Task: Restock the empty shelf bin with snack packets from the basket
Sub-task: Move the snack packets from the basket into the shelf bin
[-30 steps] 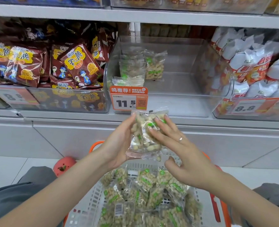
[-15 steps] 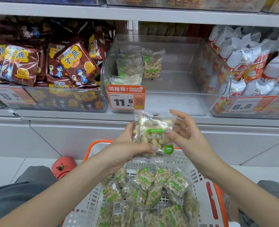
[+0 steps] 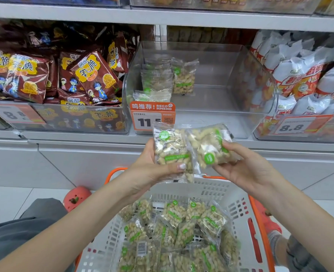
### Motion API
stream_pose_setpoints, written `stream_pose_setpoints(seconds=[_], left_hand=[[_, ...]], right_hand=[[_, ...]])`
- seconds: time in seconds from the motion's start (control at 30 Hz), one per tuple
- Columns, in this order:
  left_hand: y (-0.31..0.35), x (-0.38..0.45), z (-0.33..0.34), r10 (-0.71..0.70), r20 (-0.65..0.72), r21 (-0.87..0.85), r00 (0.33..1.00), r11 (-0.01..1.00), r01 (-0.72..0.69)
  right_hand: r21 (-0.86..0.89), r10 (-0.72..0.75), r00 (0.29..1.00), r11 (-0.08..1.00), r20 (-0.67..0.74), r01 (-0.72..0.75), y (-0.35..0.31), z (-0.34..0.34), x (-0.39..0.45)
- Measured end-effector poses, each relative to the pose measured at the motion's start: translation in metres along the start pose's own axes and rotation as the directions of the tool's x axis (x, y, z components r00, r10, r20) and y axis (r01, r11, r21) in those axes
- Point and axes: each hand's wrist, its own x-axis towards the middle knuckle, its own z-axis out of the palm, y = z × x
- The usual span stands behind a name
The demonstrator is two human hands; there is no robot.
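now left hand (image 3: 148, 169) grips one upright snack packet (image 3: 172, 154), right hand (image 3: 246, 167) pinches a second packet (image 3: 209, 146) tilted sideways, edges overlapping. clear shelf bin (image 3: 250, 91) sits straight above and ahead, few packets at its left rear; basket (image 3: 240, 209) below. right hand looks nearer the bin's bare side.

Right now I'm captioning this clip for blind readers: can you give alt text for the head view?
Two hands each hold a clear peanut packet, the left hand one and the right hand another, above a white basket of packets. Behind stands a nearly empty clear shelf bin with a few packets at its left.
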Motion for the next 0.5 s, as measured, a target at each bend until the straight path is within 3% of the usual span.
stream_pose_setpoints(seconds=[0.17,0.2,0.27,0.33,0.37,0.5], left_hand=[[-0.007,0.004,0.005,0.033,-0.018,0.007,0.999,0.999,-0.033],[-0.009,0.005,0.006,0.029,-0.026,-0.004,0.999,1.000,-0.029],[-0.012,0.006,0.009,0.028,-0.061,-0.001,0.998,1.000,-0.028],[-0.013,0.007,0.011,0.047,-0.100,0.016,0.994,0.999,-0.046],[-0.013,0.007,0.011,0.056,-0.122,0.012,0.991,0.998,-0.055],[-0.010,0.009,0.007,0.076,-0.157,0.065,0.985,0.996,-0.066]], right_hand=[[0.167,0.089,0.996,0.982,0.024,-0.091,0.018,0.006,-0.007],[0.121,0.103,0.993,0.987,0.062,-0.110,0.024,0.010,-0.011],[-0.150,0.136,0.983,0.982,0.122,-0.117,0.038,0.015,-0.018],[-0.470,0.133,0.984,0.880,0.117,-0.063,0.048,0.017,-0.024],[-0.544,0.125,0.986,0.838,0.111,-0.045,0.050,0.018,-0.024],[-0.504,0.048,0.993,0.863,0.104,0.011,0.039,0.016,-0.021]])
